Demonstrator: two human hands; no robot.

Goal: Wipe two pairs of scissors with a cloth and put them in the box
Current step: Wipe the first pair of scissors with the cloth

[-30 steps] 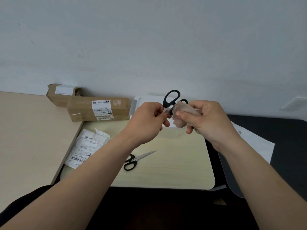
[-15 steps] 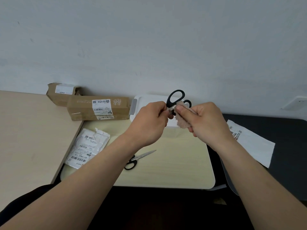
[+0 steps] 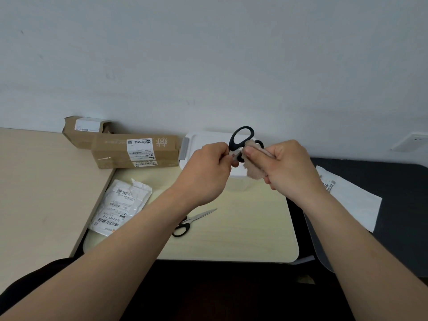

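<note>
My left hand [image 3: 206,174] pinches the blades of black-handled scissors [image 3: 240,139], whose handles point up and away from me. My right hand [image 3: 289,169] grips a beige cloth [image 3: 254,171] and presses it against the scissors near the pivot; the blades are hidden by fingers and cloth. Both hands hover above a white lidded box [image 3: 196,144] at the back of the pale table. A second pair of black-handled scissors [image 3: 192,221] lies flat on the table [image 3: 243,228] below my left forearm, tips pointing right and away.
Two brown cardboard boxes [image 3: 134,151] stand at the back left against the wall. A white labelled mailer bag [image 3: 120,207] lies at the left edge of the table. A white paper sheet [image 3: 352,195] rests on the dark surface to the right.
Both hands and the held scissors have drifted slightly right and up. The cloth has slid along the scissors toward the handles. The scissors on the table have stayed put.
</note>
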